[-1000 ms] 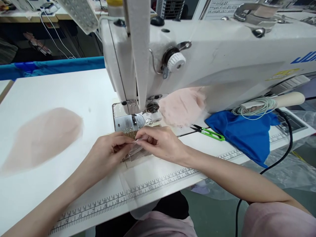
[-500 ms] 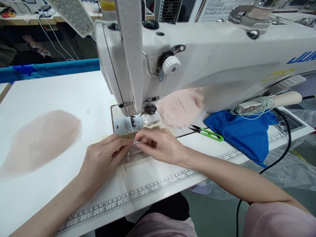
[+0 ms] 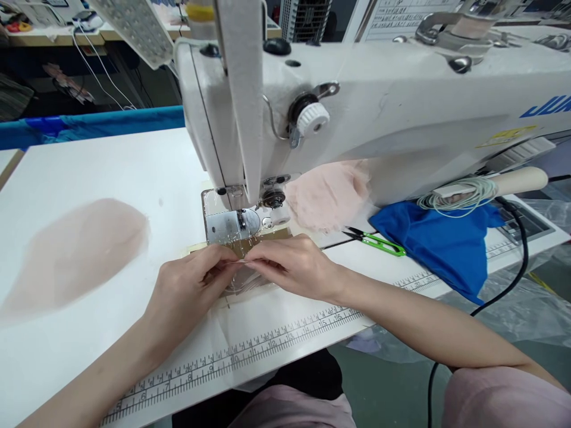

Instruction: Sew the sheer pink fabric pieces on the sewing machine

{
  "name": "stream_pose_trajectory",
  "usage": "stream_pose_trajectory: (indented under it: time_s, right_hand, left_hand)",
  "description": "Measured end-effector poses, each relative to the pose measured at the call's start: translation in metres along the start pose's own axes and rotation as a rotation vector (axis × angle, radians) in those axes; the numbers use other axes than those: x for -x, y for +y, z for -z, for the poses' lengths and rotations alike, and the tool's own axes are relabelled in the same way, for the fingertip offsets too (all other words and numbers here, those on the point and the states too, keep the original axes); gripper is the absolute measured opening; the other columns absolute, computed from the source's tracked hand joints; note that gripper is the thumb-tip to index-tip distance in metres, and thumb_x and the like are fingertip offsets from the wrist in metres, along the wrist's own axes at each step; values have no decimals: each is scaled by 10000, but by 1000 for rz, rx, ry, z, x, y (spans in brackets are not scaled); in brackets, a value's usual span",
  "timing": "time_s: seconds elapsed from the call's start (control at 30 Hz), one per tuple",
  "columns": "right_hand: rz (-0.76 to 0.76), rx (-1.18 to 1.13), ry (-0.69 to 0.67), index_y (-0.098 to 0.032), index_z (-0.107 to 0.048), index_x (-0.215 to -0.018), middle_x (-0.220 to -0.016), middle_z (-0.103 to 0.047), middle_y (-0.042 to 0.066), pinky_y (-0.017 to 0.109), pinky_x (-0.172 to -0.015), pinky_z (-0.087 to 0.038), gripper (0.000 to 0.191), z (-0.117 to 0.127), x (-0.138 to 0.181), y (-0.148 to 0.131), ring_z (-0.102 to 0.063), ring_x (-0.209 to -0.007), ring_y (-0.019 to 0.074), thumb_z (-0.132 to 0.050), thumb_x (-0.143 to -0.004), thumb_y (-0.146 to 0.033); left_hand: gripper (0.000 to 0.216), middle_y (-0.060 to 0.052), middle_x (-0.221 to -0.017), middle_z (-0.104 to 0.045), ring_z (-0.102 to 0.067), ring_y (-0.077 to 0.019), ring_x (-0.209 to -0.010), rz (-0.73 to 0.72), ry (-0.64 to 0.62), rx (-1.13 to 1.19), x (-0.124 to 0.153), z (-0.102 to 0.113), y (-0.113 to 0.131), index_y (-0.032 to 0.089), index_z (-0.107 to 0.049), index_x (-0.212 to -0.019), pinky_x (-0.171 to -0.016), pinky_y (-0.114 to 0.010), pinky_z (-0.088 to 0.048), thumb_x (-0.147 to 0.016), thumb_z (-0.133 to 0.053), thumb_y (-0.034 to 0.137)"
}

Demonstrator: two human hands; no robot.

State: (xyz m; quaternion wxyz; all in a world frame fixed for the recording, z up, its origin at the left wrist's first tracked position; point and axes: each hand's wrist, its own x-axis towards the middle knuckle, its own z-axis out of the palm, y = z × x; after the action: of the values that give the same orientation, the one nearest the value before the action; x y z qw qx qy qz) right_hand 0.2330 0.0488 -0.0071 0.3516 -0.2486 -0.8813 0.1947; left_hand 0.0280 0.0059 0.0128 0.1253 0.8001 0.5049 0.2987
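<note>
My left hand (image 3: pixel 190 291) and my right hand (image 3: pixel 292 266) meet fingertip to fingertip just in front of the sewing machine's needle plate (image 3: pixel 232 226). Both pinch a small, thin, translucent piece of fabric (image 3: pixel 244 279) that lies on the white table. Its exact shape is hard to make out under my fingers. The presser foot and needle (image 3: pixel 242 219) stand right behind my fingertips. The white sewing machine (image 3: pixel 401 113) fills the upper right of the view.
A sheer pink fabric piece (image 3: pixel 75 252) lies at the left of the white table (image 3: pixel 111 172). More pink fabric (image 3: pixel 325 196), green thread snips (image 3: pixel 379 242), a blue cloth (image 3: pixel 441 244) and a coiled cord (image 3: pixel 459 195) sit under the machine arm. A printed ruler (image 3: pixel 250 351) edges the table's front.
My fingers shifted slightly on the small piece and both hands closed more tightly together; the view moved a little.
</note>
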Motion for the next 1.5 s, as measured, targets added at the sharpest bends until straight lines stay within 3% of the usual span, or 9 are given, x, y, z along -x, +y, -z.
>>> stream_pose_trajectory:
  time_s: [0.17, 0.3, 0.4, 0.53, 0.67, 0.9, 1.1, 1.3, 1.5]
  right_hand:
    - [82, 79, -80, -149, -669, -843, -710, -721, -8, 201, -460, -407, 212, 13, -2, -3, -623, -567, 86, -509, -974, -201]
    - [-220, -337, -399, -160, -681, -871, -667, -677, -40, 170, -480, -436, 123, 40, -12, -9, -593, -510, 61, -597, -930, -228]
    - [-398, -437, -538, -167, -686, -887, -626, -631, -59, 168, -457, -403, 127, 48, -18, -10, -555, -464, 53, -582, -934, -221]
    - [-311, 35, -391, -169, -696, -791, -709, -693, -16, 214, -558, -364, 190, 29, -20, -4, -588, -604, 90, -552, -901, -113]
    - [-236, 312, -324, -166, -695, -854, -766, -710, 18, 244, -521, -261, 189, 7, -18, 5, -589, -638, 126, -519, -916, -139]
    - [-160, 534, -279, -186, -700, -919, -853, -723, 15, 266, -478, -172, 227, 2, -19, 13, -522, -558, 102, -475, -951, -182]
    - [92, 673, -72, -161, -723, -963, -1022, -759, 21, 290, -544, -338, 271, 3, -8, 12, -579, -666, 124, -456, -962, -114]
    - [11, 693, -101, -111, -699, -1123, -1036, -762, 59, 347, -723, -415, 302, -2, -4, 10, -627, -944, 205, -452, -1008, -242]
    - [-30, 742, -160, -96, -698, -1134, -1150, -726, 93, 391, -862, -410, 352, -3, -8, 11, -604, -1037, 239, -419, -1019, -278]
  left_hand:
    - [113, 47, -698, -714, -604, -97, -516, 127, -80, 192, -2, 3, 6, 255, -699, -924, -488, -210, -493, -886, -598, 289]
    - [164, 58, -539, -630, -516, -90, -403, 275, -309, 453, -1, 5, 12, 257, -717, -770, -378, -202, -420, -870, -632, 356]
    - [200, 57, -600, -667, -546, -99, -454, 237, -325, 319, 2, -2, 12, 269, -718, -803, -402, -214, -415, -907, -583, 374]
    - [213, 15, -760, -724, -634, -157, -617, -30, -95, -191, 4, -17, 5, 234, -702, -862, -530, -279, -441, -945, -516, 300]
    - [172, -50, -862, -717, -652, -212, -754, -165, 38, -400, 2, -23, -1, 162, -655, -1020, -629, -339, -445, -936, -546, 264]
    - [225, -46, -1137, -732, -650, -244, -934, -465, 48, -587, 6, -17, 3, 156, -661, -1079, -763, -406, -406, -889, -577, 68]
    - [234, -19, -1165, -723, -655, -253, -1008, -396, 16, -545, 3, -20, 0, 171, -656, -1112, -781, -424, -372, -932, -521, 106]
    - [204, 28, -1128, -736, -648, -243, -1009, -349, 51, -529, -7, -21, -5, 181, -686, -1046, -762, -420, -363, -958, -505, 150]
    - [264, -42, -1230, -693, -608, -267, -1128, -287, 11, -611, -1, -22, 4, 152, -656, -1167, -805, -431, -354, -979, -474, 188]
